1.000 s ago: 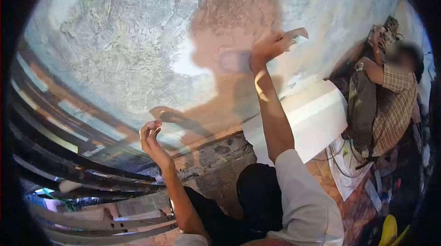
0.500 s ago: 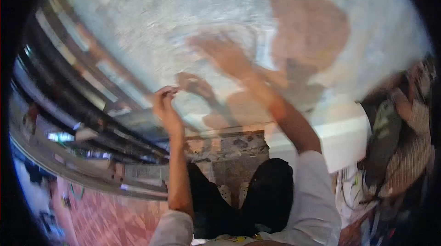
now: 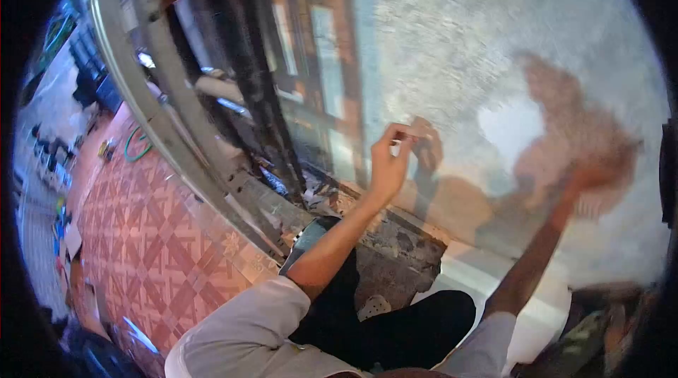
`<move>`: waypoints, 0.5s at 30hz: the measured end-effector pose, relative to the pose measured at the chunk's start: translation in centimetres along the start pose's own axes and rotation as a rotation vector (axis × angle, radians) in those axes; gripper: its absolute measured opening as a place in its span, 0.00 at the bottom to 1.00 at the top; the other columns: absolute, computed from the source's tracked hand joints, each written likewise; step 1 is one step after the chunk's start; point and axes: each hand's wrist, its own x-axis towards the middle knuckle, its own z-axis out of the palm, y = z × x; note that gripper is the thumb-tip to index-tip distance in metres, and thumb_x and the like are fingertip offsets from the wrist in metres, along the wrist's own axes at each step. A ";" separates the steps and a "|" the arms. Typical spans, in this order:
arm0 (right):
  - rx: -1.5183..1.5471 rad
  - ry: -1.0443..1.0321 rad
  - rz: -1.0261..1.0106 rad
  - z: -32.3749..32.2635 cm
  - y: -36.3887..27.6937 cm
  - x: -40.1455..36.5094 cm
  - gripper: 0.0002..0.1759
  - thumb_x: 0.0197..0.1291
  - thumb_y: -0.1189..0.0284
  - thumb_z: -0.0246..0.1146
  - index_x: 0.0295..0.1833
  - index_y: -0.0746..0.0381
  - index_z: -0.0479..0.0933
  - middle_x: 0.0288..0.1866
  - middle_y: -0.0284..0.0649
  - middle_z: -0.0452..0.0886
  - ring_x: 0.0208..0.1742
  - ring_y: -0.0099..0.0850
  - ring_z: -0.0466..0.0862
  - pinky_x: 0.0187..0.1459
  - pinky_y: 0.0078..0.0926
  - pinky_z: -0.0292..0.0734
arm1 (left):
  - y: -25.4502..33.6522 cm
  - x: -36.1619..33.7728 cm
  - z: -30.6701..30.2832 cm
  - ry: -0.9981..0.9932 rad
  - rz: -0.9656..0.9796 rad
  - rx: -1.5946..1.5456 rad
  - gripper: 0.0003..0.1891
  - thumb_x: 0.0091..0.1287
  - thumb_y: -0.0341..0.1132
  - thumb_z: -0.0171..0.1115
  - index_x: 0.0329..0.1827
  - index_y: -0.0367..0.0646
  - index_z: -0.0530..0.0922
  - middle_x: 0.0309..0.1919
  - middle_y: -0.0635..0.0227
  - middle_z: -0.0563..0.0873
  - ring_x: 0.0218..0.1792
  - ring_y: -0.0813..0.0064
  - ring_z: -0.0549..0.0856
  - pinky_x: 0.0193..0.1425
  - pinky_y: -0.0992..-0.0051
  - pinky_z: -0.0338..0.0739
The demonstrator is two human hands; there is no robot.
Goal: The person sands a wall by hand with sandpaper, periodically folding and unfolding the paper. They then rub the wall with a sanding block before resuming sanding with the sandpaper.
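Observation:
My left hand [image 3: 390, 159] is raised close to the rough pale wall [image 3: 452, 46], thumb and fingers pinched together. Whatever may sit between the fingertips is too small to make out. Further right, my right hand [image 3: 604, 166] is at the wall, smeared by motion, so its fingers do not show clearly. A bright white patch [image 3: 510, 126] stands out on the wall between the two hands. Shadows of my head and hands fall across the surface.
Long metal bars and a frame [image 3: 212, 187] run along the left, beside red patterned floor tiles [image 3: 155, 229]. A smooth white block [image 3: 480, 272] stands at the wall's foot, near my bent knees [image 3: 445, 314]. Dark, blurred items lie at lower right.
My view has swung left, bringing more of the frame and tiled floor into sight. My right hand is now lower and farther from the left hand, which stays pinched.

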 end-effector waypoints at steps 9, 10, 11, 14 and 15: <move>0.078 -0.690 -0.540 1.0 -15.7 -2.5 0.35 0.57 0.72 0.59 0.71 0.36 0.67 0.76 0.32 0.64 0.78 0.34 0.58 0.76 0.56 0.48 | -1.3 -0.3 1.2 0.027 -0.146 -0.120 0.06 0.69 0.32 0.53 0.41 0.43 0.79 0.39 0.66 0.86 0.45 0.74 0.84 0.51 0.72 0.72; 0.059 -0.654 -0.490 0.5 -13.9 -2.0 0.33 0.60 0.74 0.58 0.71 0.40 0.68 0.76 0.33 0.65 0.78 0.37 0.59 0.76 0.58 0.45 | -1.9 -0.5 0.9 0.021 -0.135 -0.131 0.06 0.69 0.32 0.53 0.41 0.43 0.79 0.39 0.66 0.86 0.45 0.74 0.84 0.52 0.71 0.72; 0.046 -0.618 -0.437 -0.2 -12.0 -1.8 0.31 0.62 0.76 0.56 0.72 0.43 0.69 0.76 0.34 0.65 0.77 0.41 0.60 0.77 0.59 0.42 | -1.7 -0.4 0.8 0.017 -0.127 -0.136 0.06 0.69 0.32 0.53 0.41 0.43 0.78 0.40 0.66 0.86 0.45 0.74 0.84 0.52 0.70 0.72; -0.105 -0.233 -0.100 -1.4 -2.6 -4.3 0.23 0.68 0.73 0.50 0.68 0.61 0.71 0.69 0.50 0.72 0.69 0.48 0.71 0.74 0.51 0.51 | -1.1 -0.1 0.1 0.027 -0.113 -0.082 0.07 0.70 0.27 0.49 0.41 0.37 0.77 0.38 0.64 0.83 0.44 0.73 0.81 0.53 0.71 0.72; -0.125 -0.207 0.111 -2.8 0.2 -4.5 0.22 0.70 0.71 0.49 0.66 0.64 0.71 0.68 0.53 0.73 0.68 0.49 0.71 0.72 0.47 0.55 | -1.2 -0.1 0.0 0.022 -0.118 -0.097 0.07 0.70 0.27 0.49 0.41 0.37 0.77 0.38 0.64 0.83 0.44 0.73 0.81 0.53 0.71 0.72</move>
